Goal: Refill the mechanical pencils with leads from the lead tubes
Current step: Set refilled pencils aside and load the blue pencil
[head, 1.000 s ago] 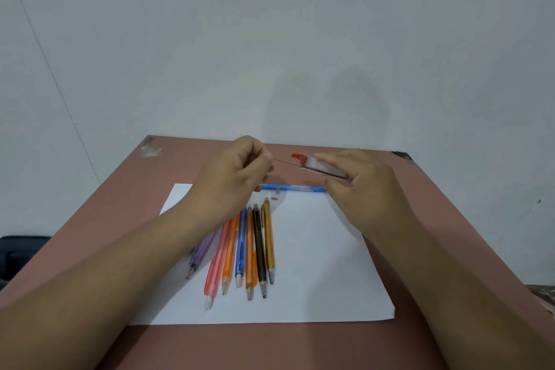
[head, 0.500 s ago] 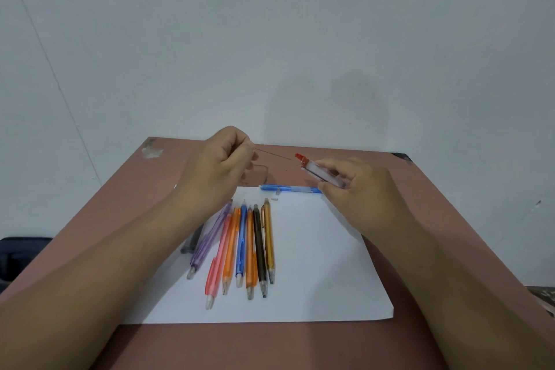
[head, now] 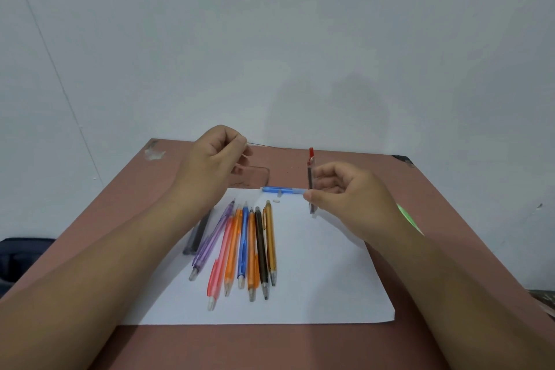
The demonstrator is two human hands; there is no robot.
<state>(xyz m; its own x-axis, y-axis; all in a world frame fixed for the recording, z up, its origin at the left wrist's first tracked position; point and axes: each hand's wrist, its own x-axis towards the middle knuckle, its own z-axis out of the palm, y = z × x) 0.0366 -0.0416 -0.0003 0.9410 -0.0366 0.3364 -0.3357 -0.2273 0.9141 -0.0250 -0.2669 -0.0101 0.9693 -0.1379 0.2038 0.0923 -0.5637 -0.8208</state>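
My left hand (head: pixel 214 165) pinches one thin dark lead (head: pixel 264 146) that sticks out to the right over the table's far part. My right hand (head: pixel 348 204) holds a clear lead tube (head: pixel 310 180) upright, its red cap open at the top. A blue mechanical pencil (head: pixel 282 190) lies crosswise on the far edge of the white paper (head: pixel 324 273), with a small white eraser piece (head: pixel 277 201) just in front of it. Several coloured pencils (head: pixel 243 246) lie side by side on the paper, tips toward me.
A grey lead tube (head: pixel 198 233) lies at the paper's left edge, partly under my left forearm. Something green (head: pixel 408 218) shows behind my right wrist. The brown table (head: pixel 120 210) stands against a white wall; a dark bag (head: pixel 18 255) sits at the left.
My left hand has drawn the lead fully out of the tube and moved up and left. My right hand has turned the tube from slanted to upright.
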